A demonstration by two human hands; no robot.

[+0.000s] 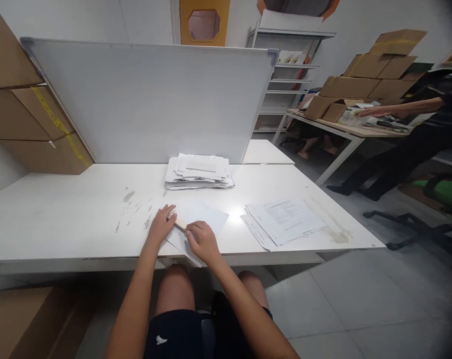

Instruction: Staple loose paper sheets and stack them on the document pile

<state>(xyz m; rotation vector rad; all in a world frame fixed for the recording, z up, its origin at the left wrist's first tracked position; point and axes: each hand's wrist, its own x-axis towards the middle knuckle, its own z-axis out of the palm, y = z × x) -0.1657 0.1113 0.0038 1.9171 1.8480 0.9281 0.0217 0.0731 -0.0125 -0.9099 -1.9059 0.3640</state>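
Head view: the person sits at a white surface (80, 219), both bare forearms reaching forward over the knees. The left hand (161, 224) lies on a blank sheet (207, 217) at the near edge. Its fingers are released and spread flat, their tips on one end of a short pale stick (180, 223). That flat press probably pins sheet and stick so neither slides.

The right hand (202, 241) rests just beside it on the same sheet, knuckles up and fingers curled toward the stick's other end. Whether they pinch the stick or only touch it is too small to tell. The sheet's near corner hangs over the surface's edge, close to the body, where both hands can bear down on it.

A ragged stack (198, 172) of papers sits farther back, in front of a white board (151, 99) that stands as a divider. A fan of printed sheets (284, 219) lies apart to the right, within arm's reach. Cardboard boxes (31, 114) lean on the left wall. At a far table another person's hand (368, 112) rests among papers and more boxes.
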